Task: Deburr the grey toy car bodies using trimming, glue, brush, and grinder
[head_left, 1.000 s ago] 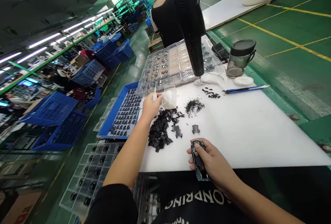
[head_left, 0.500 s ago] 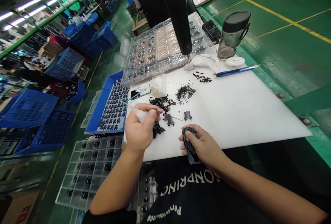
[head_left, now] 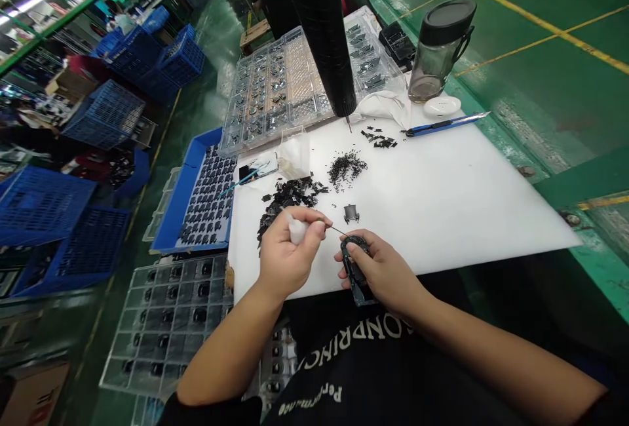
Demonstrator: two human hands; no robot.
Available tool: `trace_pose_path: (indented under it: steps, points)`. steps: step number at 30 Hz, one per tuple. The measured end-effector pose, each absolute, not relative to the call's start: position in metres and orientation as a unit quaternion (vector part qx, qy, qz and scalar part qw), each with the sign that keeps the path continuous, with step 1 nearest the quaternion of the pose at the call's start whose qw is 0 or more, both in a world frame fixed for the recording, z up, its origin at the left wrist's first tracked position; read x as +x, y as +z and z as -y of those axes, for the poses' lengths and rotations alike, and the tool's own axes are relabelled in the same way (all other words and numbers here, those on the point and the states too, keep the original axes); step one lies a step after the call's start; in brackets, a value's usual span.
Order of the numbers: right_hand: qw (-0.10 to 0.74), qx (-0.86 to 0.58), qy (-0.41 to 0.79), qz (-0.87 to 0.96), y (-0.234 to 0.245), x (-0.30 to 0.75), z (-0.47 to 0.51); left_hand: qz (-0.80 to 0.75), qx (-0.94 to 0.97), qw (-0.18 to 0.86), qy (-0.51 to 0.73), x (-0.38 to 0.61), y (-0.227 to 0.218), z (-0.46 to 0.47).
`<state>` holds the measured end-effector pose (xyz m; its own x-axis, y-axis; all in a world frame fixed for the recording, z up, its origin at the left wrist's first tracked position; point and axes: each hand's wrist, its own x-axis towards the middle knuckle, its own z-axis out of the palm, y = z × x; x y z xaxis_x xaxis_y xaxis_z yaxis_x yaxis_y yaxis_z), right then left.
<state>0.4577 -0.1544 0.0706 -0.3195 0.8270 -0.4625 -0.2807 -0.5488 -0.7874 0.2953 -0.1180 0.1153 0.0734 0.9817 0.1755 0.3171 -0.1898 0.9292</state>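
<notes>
My right hand [head_left: 381, 272] grips a black plastic housing [head_left: 354, 273] at the near edge of the white board [head_left: 442, 196]. My left hand [head_left: 287, 255] is closed on a small white applicator bottle [head_left: 297, 229], and its thin needle tip [head_left: 338, 232] reaches the top of the housing. A pile of small black parts [head_left: 287, 196] lies just beyond my left hand. One loose black part [head_left: 350, 213] sits beside it, and a heap of tiny black screws [head_left: 345, 167] lies farther back.
A hanging black tool [head_left: 324, 33] dangles over the board's far side. Clear trays of parts [head_left: 295, 78], a lidded jar [head_left: 439, 52], a blue knife [head_left: 445, 124] and a white cloth [head_left: 386, 106] stand behind. A blue tray [head_left: 184, 196] and a clear tray [head_left: 167, 321] lie left.
My left hand drew back from the far small bag with the white bottle and came next to my right hand. The needle now touches the housing. The view tilted down.
</notes>
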Motion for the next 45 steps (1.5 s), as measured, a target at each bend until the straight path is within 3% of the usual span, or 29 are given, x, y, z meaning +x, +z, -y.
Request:
trace_pose_path:
  steps: [6, 45]
  points:
    - [0.372, -0.444, 0.763, 0.288, 0.073, 0.459, 0.154, -0.501, 0.622, 0.333, 0.501, 0.284, 0.126, 0.123]
    - [0.37, -0.448, 0.767, 0.271, 0.072, 0.463, 0.152, -0.548, 0.645, 0.316, 0.428, 0.29, 0.124, 0.128]
